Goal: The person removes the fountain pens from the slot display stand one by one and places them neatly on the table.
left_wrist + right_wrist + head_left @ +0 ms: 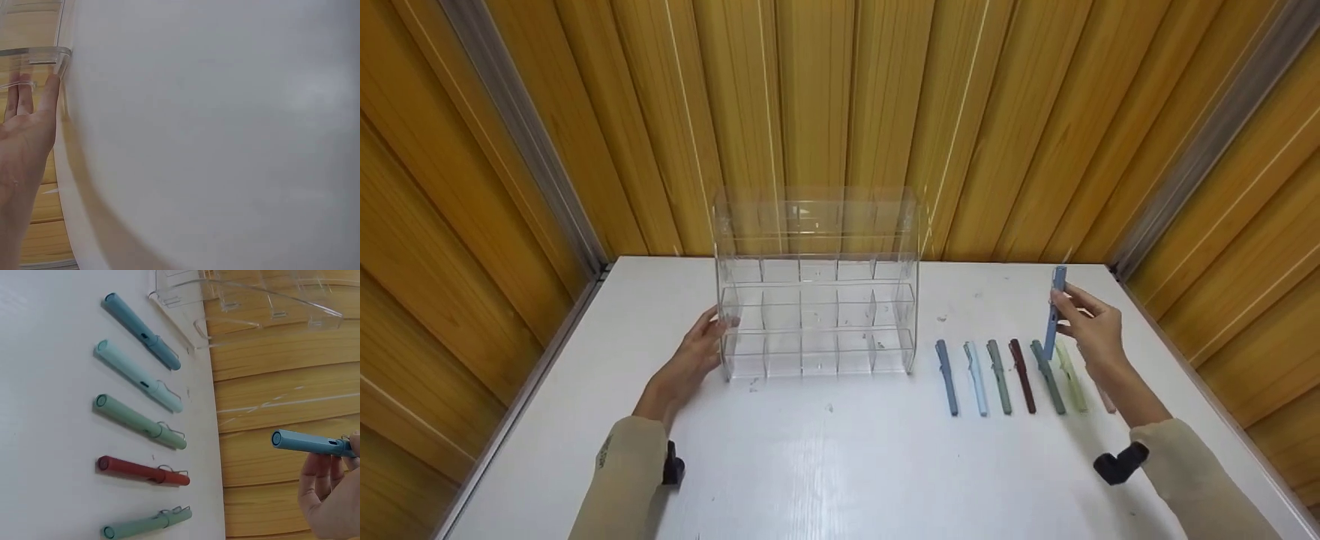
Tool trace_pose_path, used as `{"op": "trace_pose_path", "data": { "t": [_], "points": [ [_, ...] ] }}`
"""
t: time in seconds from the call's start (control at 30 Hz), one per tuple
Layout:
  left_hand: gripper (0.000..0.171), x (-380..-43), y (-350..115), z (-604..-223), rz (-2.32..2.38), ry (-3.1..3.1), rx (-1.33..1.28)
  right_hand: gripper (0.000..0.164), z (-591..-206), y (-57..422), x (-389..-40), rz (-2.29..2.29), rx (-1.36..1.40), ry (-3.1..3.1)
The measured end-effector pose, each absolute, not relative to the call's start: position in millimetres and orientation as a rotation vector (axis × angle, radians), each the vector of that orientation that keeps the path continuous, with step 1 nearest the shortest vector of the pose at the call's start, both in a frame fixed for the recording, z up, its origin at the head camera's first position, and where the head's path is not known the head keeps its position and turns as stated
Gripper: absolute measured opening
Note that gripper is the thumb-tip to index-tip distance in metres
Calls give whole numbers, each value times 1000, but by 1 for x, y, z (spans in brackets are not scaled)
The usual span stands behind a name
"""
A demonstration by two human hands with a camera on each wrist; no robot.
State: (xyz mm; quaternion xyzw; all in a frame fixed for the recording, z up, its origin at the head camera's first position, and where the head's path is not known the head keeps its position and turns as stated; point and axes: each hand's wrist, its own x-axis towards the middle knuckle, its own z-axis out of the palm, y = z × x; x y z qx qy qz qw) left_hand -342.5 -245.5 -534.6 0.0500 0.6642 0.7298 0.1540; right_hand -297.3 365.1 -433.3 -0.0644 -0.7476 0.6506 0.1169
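Observation:
My right hand (1091,326) pinches a blue pen (1050,330) near its capped upper end, held upright above the row of pens. In the right wrist view the lower end of this pen (306,442) points away from the fingers. My left hand (697,356) rests against the left side of a clear acrylic pen organizer (819,285). Its fingers look nearly straight in the left wrist view, with fingertips (50,84) right at the edge of the organizer. Stepped rows of small compartments make up the organizer, and no pens show in them.
Right of the organizer, several pens lie side by side: blue (947,379), light blue (976,379), grey-green (999,379), dark red (1023,375), green (1048,375), light green (1072,379) and a partly hidden pinkish one (1108,401). Yellow wood-look panels (817,112) enclose the white table (825,465).

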Motion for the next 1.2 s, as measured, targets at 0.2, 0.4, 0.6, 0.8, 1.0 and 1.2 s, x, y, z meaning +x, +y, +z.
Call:
{"op": "trace_pose_path", "data": {
  "t": [0.2, 0.4, 0.6, 0.8, 1.0, 1.2],
  "points": [
    [72, -343, -246, -535, 2109, 1886, 156, 66, -441, 386, -294, 1874, -290, -2250],
    [72, -346, -246, -534, 2108, 1898, 160, 60, -449, 405, -292, 1863, -304, -2255],
    [71, -345, -244, -534, 2100, 1931, 167, 55, -459, 422, -292, 1760, -316, -2355],
    [72, -342, -245, -537, 2096, 1946, 147, 69, -470, 440, -293, 1621, -299, -2528],
    [74, -344, -245, -538, 2103, 1918, 170, 75, -476, 460, -293, 1554, -337, -2592],
    [69, -345, -246, -538, 2095, 1930, 184, 72, -482, 472, -291, 1438, -366, -2659]
  ]
}}
